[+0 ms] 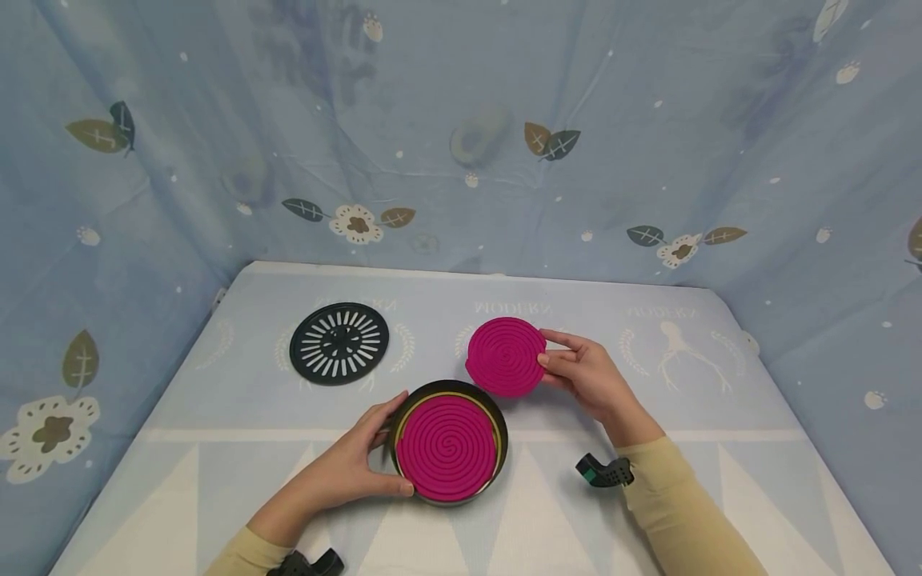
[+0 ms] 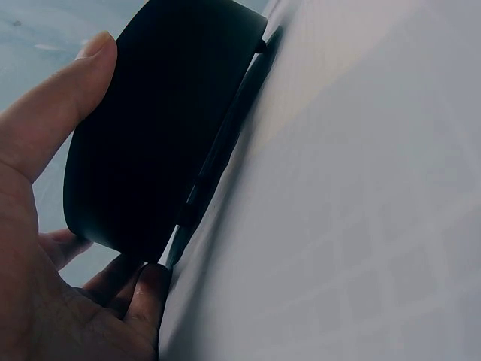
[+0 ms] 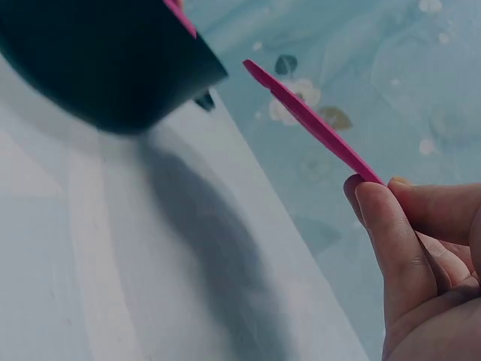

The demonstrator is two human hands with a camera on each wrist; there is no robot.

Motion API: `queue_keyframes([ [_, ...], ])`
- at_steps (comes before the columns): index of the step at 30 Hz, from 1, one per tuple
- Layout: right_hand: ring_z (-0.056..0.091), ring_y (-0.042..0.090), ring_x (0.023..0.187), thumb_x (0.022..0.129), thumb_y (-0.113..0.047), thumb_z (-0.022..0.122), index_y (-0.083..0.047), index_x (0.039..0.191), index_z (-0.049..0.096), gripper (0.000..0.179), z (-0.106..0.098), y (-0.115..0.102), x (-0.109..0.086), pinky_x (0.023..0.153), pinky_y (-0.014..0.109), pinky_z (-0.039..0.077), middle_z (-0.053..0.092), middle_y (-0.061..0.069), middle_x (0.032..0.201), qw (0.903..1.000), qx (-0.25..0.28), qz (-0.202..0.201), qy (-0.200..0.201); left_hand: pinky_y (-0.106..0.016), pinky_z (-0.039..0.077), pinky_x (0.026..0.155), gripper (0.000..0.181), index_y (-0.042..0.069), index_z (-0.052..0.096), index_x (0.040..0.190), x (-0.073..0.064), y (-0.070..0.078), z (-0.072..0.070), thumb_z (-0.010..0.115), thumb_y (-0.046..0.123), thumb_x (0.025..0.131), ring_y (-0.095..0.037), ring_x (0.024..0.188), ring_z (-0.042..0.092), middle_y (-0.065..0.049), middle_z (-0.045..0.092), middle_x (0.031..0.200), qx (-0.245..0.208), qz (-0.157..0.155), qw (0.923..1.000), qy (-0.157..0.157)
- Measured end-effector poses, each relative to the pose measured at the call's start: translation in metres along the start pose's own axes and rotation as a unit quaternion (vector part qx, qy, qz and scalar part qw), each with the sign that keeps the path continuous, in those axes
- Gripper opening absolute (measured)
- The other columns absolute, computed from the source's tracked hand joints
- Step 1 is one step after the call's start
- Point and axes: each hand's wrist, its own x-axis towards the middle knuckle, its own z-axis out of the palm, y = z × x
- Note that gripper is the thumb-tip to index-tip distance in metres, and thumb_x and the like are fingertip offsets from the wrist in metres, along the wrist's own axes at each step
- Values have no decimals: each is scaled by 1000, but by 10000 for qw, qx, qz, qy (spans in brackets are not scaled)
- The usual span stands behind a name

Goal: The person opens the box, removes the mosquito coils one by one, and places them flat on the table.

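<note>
In the head view a round black holder [image 1: 503, 432] stands on the table, a magenta spiral coaster [image 1: 448, 448] lying inside with a yellow-green edge showing around it. My left hand [image 1: 349, 468] grips the holder from its left side, thumb at the near wall and fingers at the far wall. The left wrist view shows the thumb against the holder's dark wall [image 2: 165, 113]. Between thumb and fingers, my right hand [image 1: 587, 376] pinches the right edge of another magenta spiral coaster [image 1: 507, 357]. The right wrist view shows this coaster [image 3: 323, 135] edge-on, raised off the table and apart from the holder.
A black slotted disc [image 1: 339, 344] lies flat at the back left of the table [image 1: 547, 512]. Blue patterned cloth [image 1: 432, 120] hangs behind the table and along both sides. Each wrist wears a black camera mount [image 1: 605, 470].
</note>
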Motion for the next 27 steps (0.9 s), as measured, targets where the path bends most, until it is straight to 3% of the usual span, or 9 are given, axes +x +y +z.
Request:
queue_keyframes([
  [6,72,21,87,93,1,67,2,147,41,60,-10,4,12,87,44,56,72,15,106,9996,-111,67,250,-35,38,113,119,23,22,159,0,1,0,92,45,64,-15,138,36,3,32,154,-8,-28,10000,-27],
  [16,71,15,82,94,2,63,3,148,40,59,-25,10,32,77,31,61,73,8,99,9985,-51,107,530,-33,38,113,120,26,22,159,-1,0,0,93,45,63,-15,137,38,4,31,154,-42,-84,9999,-58],
  [27,70,13,82,95,-2,65,-2,148,42,58,-42,9,52,75,28,62,72,7,101,9958,-270,304,818,-33,38,113,120,28,22,158,-1,2,0,93,44,63,-13,137,37,5,30,154,-139,-226,9996,-78],
])
